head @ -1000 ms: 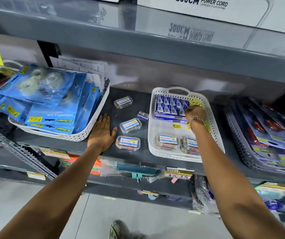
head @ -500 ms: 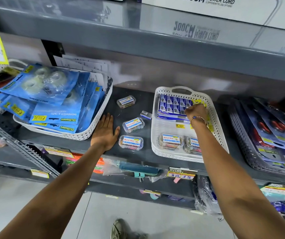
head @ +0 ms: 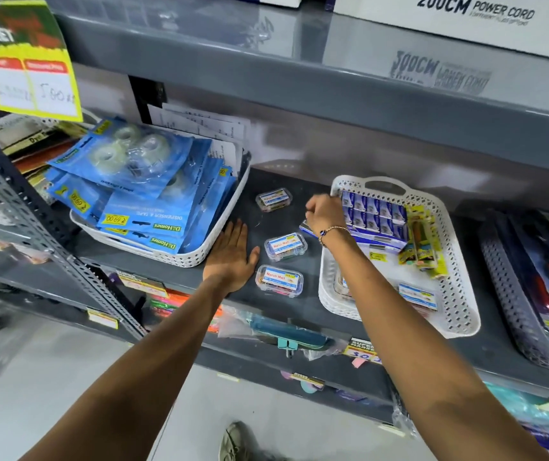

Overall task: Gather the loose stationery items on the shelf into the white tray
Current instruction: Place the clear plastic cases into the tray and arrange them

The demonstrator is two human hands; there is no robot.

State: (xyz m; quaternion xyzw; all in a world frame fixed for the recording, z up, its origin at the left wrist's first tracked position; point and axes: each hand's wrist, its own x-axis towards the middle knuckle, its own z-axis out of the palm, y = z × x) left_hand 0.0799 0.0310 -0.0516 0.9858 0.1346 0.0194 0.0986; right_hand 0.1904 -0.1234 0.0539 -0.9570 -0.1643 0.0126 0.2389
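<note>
White tray [head: 459, 294] lies just beside right hand [head: 324, 216].

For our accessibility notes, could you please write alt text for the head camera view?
A person's right hand reaches over the left rim of a white tray on a grey shelf, while the left hand lies flat beside three loose clear boxes. The tray holds blue packets and more boxes.
</note>
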